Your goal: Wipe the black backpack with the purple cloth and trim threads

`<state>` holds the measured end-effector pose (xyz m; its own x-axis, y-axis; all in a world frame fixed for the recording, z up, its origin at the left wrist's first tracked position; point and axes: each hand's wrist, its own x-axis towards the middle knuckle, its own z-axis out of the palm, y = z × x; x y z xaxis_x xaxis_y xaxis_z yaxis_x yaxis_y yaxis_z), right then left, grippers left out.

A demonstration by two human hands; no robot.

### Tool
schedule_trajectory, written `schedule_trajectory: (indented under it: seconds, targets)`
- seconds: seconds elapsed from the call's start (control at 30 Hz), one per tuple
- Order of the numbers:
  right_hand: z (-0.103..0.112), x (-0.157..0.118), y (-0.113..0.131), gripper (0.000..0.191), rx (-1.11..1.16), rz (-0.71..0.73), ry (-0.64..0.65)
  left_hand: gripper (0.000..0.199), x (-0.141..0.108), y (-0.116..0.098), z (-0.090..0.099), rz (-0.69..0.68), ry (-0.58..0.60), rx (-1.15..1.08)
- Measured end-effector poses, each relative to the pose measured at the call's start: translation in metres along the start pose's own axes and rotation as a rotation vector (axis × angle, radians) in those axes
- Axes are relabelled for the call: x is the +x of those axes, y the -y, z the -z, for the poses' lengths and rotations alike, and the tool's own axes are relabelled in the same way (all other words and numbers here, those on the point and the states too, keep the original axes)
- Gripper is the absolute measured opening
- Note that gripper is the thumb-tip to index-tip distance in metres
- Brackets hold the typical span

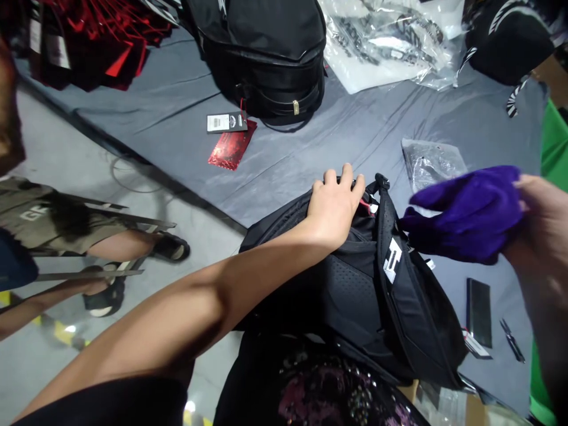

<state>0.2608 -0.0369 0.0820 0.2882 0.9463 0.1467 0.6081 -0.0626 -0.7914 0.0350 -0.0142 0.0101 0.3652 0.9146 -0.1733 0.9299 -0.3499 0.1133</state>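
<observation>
A black backpack (350, 278) lies at the near edge of the table, its padded straps facing up and a white logo on one strap. My left hand (335, 204) rests on its top end, fingers spread over the edge near a small red loop; the thumb is hidden. On the right, my right hand (539, 207) is closed on a bunched purple cloth (470, 216), slightly smeared by motion. This cloth hangs beside the strap; whether it touches the backpack I cannot tell.
On the grey-covered table (168, 112) stand another black backpack (266, 53) with tags (233, 145), clear plastic bags (390, 41), a plastic packet (432, 163), a dark flat case (479, 310) and a pen-like tool (512, 340). Red-black tags (97, 53) lie far left. Another person's leg (128, 245) shows left.
</observation>
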Motion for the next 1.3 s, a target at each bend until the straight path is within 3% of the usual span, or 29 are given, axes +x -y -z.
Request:
schedule_trajectory:
  seconds: [0.07, 0.1, 0.13, 0.23, 0.27, 0.3, 0.37, 0.47, 0.57, 0.63, 0.7, 0.83, 0.93, 1.03, 1.2, 1.3]
  targets:
    - [-0.012, -0.003, 0.008, 0.013, 0.165, 0.045, -0.183, 0.084, 0.001, 0.000, 0.000, -0.001, 0.002, 0.004]
    - [-0.023, -0.008, 0.010, 0.015, 0.178, 0.102, -0.154, 0.082, 0.001, 0.000, 0.000, 0.000, 0.001, 0.004]
    - [-0.037, -0.013, 0.012, 0.021, 0.113, 0.179, -0.030, 0.075, 0.002, 0.000, 0.000, 0.003, 0.003, 0.000]
    - [-0.074, -0.025, 0.010, 0.037, -0.175, 0.301, 0.667, 0.051, 0.002, -0.001, 0.001, 0.024, -0.011, -0.021]
    - [-0.083, -0.027, 0.008, 0.038, -0.259, 0.336, 0.832, 0.050, 0.002, -0.002, 0.001, 0.027, -0.020, -0.018]
    - [-0.089, -0.028, 0.006, 0.037, -0.361, 0.387, 0.901, 0.050, 0.001, -0.002, 0.001, 0.029, -0.029, -0.010]
    - [-0.097, -0.029, 0.004, 0.031, -0.642, 0.501, 0.877, 0.055, 0.000, -0.002, 0.000, 0.035, -0.046, 0.008]
    - [-0.100, -0.035, -0.003, 0.026, -1.021, 0.634, 0.669, 0.056, -0.001, -0.001, 0.000, 0.044, -0.040, 0.008]
    - [-0.102, -0.045, -0.015, 0.033, -1.066, 0.630, 0.302, 0.059, -0.001, 0.000, 0.001, 0.034, -0.022, -0.010]
    - [-0.107, -0.049, -0.023, 0.061, -1.008, 0.536, 0.144, 0.062, 0.000, 0.000, 0.001, 0.032, -0.013, -0.023]
    - [-0.116, -0.050, -0.026, 0.078, -0.969, 0.458, 0.173, 0.064, 0.000, 0.000, 0.000, 0.038, -0.007, -0.028]
    - [-0.128, -0.043, -0.019, 0.076, -0.952, 0.416, 0.396, 0.064, 0.000, 0.000, -0.002, 0.050, -0.013, -0.041]
    - [-0.125, -0.039, -0.018, 0.087, -0.925, 0.412, 0.483, 0.067, -0.001, 0.001, -0.002, 0.035, -0.014, -0.078]
    - [-0.123, -0.037, -0.022, 0.094, -0.905, 0.419, 0.499, 0.071, -0.001, 0.001, -0.003, 0.026, -0.007, -0.112]
    - [-0.129, -0.037, -0.021, 0.086, -0.892, 0.413, 0.471, 0.062, 0.001, -0.003, -0.003, 0.054, -0.012, -0.069]
    - [-0.127, -0.033, -0.023, 0.090, -0.931, 0.426, 0.535, 0.065, 0.000, -0.003, -0.002, 0.028, 0.012, -0.050]
